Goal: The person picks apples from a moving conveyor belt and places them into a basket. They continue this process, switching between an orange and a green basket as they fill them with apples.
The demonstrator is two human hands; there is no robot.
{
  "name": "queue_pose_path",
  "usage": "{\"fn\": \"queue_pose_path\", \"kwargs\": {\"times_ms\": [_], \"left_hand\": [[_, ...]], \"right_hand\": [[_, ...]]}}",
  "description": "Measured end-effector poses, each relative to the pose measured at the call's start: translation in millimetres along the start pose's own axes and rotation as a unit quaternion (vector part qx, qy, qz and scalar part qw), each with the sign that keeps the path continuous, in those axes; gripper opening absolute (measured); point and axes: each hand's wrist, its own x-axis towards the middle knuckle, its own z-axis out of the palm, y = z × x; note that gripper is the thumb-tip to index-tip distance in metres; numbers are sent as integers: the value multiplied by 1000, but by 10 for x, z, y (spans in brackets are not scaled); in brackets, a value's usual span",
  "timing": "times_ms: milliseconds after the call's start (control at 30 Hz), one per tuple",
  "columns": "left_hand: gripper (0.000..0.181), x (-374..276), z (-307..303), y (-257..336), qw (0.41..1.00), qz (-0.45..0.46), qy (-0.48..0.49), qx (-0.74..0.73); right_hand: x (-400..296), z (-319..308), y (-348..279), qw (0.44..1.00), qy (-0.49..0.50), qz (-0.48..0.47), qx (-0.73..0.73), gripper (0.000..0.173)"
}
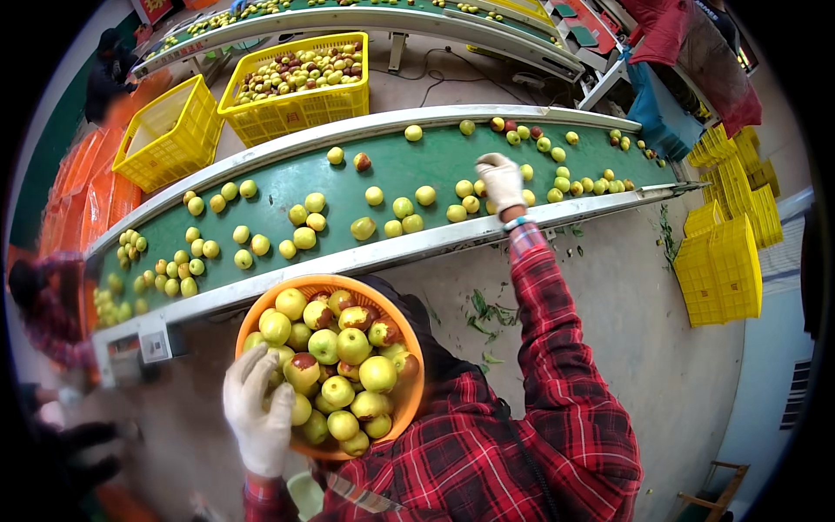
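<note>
A round orange plastic basket (409,333), heaped with yellow-green and red-brown jujubes (352,346), rests against my lap. My left hand (256,404), in a white glove, lies over its left rim, fingers and thumb bent among the fruit. Whether it grips the rim or a jujube is hidden. Over the near side of a green conveyor belt (385,166) reaches my right hand (502,181), also gloved in white. Its fingers curl down out of sight beside several loose jujubes (464,188), so what they hold does not show. More jujubes (304,237) lie scattered along the belt.
A pale metal rail (417,236) edges the belt's near side. Beyond it stand a yellow crate of jujubes (293,104), another yellow crate (173,134) and a second conveyor (365,19). Stacked yellow crates (721,271) are at right. People (49,307) work at left.
</note>
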Motion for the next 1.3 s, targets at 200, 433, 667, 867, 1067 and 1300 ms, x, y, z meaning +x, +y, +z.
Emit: {"fn": "queue_pose_path", "kwargs": {"times_ms": [200,433,667,867,1067,1300], "left_hand": [[55,-339,141,-29,1000,-9,-11,15],[55,-416,234,-111,998,29,53,25],[56,-643,559,-39,992,-14,112,-59],[74,-765,814,139,973,-45,175,-144],[62,-770,952,361,940,-119,273,-167],[54,-547,1030,367,956,-118,257,-83]], "right_hand": [[28,-218,-69,904,-207,-121,-356,36],[-226,7,-260,930,-162,-126,-305,38],[-1813,-253,-2058,854,-381,-318,157,40],[-2238,-187,-2545,788,-406,-446,125,38],[-2665,-233,-2456,711,-404,-568,-86,35],[-2603,-410,-2365,705,-349,-614,-62,28]]}}
